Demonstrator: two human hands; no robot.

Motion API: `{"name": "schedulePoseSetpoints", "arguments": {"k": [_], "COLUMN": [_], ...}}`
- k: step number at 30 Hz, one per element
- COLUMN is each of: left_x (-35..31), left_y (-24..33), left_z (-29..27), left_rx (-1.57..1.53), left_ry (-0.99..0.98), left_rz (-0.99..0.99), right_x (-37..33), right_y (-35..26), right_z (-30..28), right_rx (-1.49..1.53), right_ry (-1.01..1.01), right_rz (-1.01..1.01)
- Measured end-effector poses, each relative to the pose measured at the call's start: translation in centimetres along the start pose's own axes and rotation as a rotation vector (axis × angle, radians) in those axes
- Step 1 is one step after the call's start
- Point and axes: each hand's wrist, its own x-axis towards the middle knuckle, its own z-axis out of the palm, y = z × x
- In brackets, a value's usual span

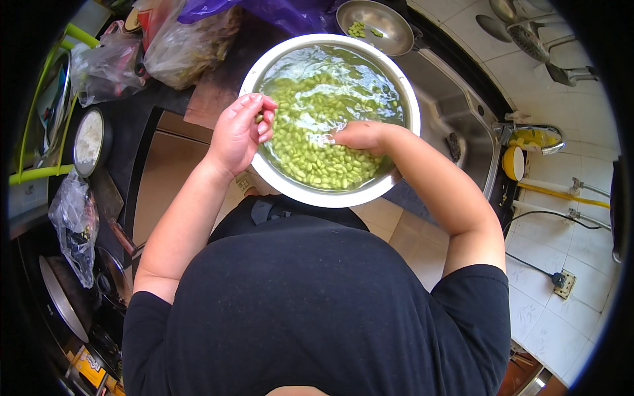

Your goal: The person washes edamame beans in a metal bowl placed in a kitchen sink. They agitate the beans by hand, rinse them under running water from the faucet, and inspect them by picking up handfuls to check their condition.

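Note:
A wide metal basin (415, 125) full of water stands in front of me. Shelled green beans (317, 162) cover its bottom, and the water's surface is rippled. At the basin's left rim my left hand (241, 132) is closed, with a small brownish-green bean (259, 119) pinched in its fingers. My right hand (362, 136) reaches in from the right and dips among the beans; its fingers are under the water and hidden. Beyond the basin, a round metal pan (389, 30) holds a few more green beans.
Right of the basin lies a steel sink (456, 86) with a faucet (555, 142) and a yellow bowl (513, 163). On the left are plastic bags (191, 56), a bowl of white grains (88, 142), a cleaver (109, 198) and a wok (63, 297). Ladles (528, 39) hang at the upper right.

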Motion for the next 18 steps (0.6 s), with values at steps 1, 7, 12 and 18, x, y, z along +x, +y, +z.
{"name": "schedulePoseSetpoints", "arguments": {"k": [1, 7, 12, 18], "left_x": [0.02, -0.01, -0.08, -0.12], "left_y": [-0.02, -0.03, 0.02, -0.08], "left_z": [-0.02, 0.21, 0.14, 0.05], "left_rx": [0.000, 0.013, 0.010, -0.011], "left_ry": [0.001, 0.028, 0.029, 0.027], "left_rz": [-0.002, 0.000, -0.002, 0.003], "right_x": [-0.02, 0.29, 0.50, 0.28], "right_y": [-0.08, -0.36, -0.47, -0.68], "right_z": [0.29, 0.65, 0.35, -0.18], "right_rx": [0.039, 0.416, 0.683, 0.730], "right_ry": [-0.023, -0.244, -0.363, -0.482], "right_rz": [-0.011, -0.048, -0.088, -0.154]}}
